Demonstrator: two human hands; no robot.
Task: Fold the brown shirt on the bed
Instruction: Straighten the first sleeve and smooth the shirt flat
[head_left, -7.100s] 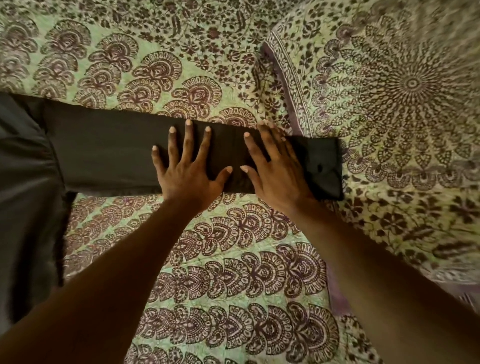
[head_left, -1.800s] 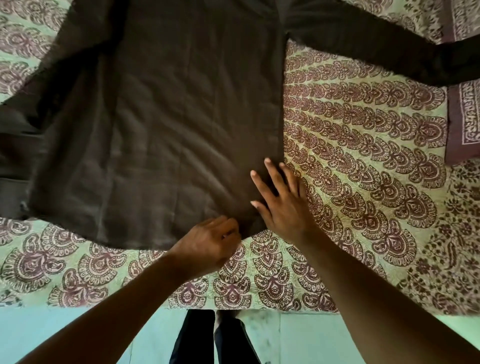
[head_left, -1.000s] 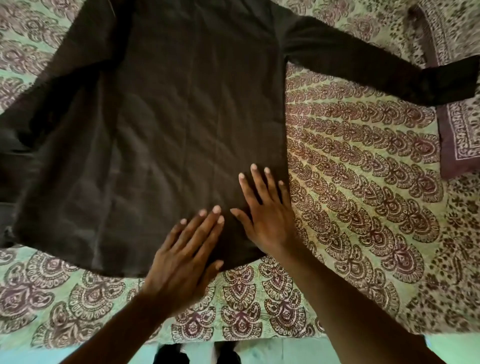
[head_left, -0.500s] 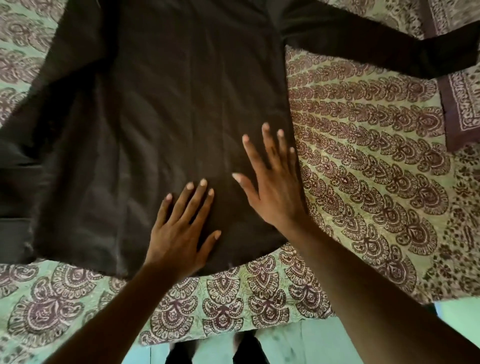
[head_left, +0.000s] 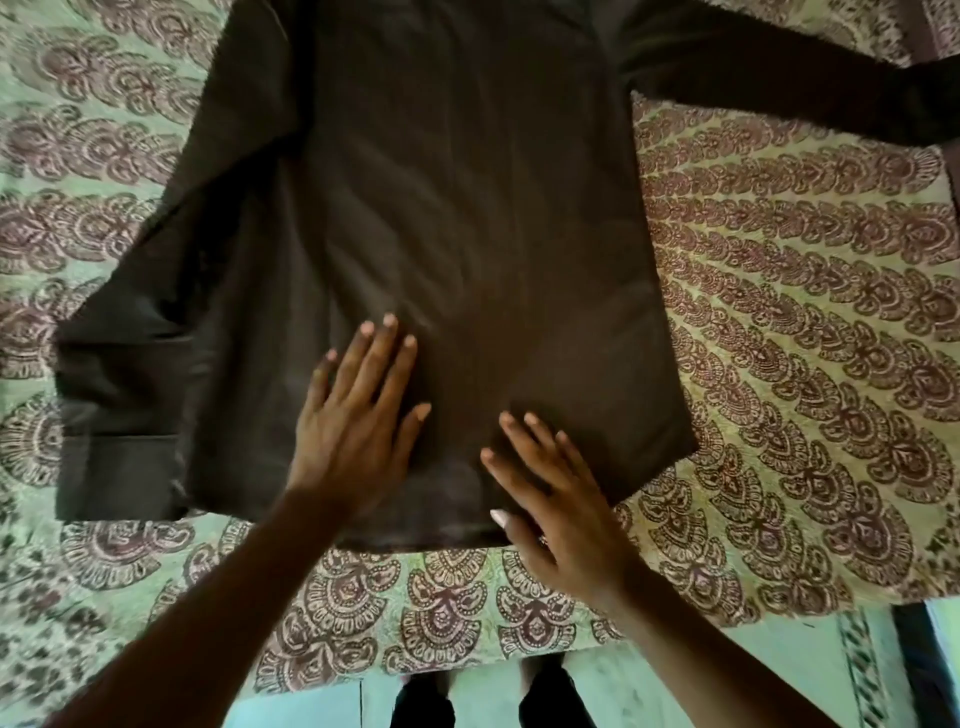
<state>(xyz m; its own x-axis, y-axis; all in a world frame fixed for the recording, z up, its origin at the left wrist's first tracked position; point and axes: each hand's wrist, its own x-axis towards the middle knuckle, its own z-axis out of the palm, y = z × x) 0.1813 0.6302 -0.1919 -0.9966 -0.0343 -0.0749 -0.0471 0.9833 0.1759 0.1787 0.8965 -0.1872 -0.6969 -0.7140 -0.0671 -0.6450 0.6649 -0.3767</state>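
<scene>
The brown shirt (head_left: 467, 218) lies spread flat on the patterned bedspread (head_left: 789, 322), hem toward me. Its right sleeve (head_left: 789, 88) stretches out to the upper right. The left sleeve (head_left: 124, 405) is bent back down along the shirt's left side, cuff near the hem. My left hand (head_left: 358, 415) lies flat on the lower body of the shirt with fingers straight and spread. My right hand (head_left: 556, 493) rests flat on the hem just right of it, fingers straight, palm partly over the bedspread.
The bed's near edge (head_left: 467, 670) runs along the bottom, with pale green floor (head_left: 769, 665) below it. My dark trouser legs (head_left: 493, 701) stand against the edge. A dark-bordered cloth (head_left: 935, 21) shows at the top right corner.
My right hand has slid back from mid-shirt down to the hem. My left hand has moved a little up the fabric. The camera shifted, showing more of the left sleeve.
</scene>
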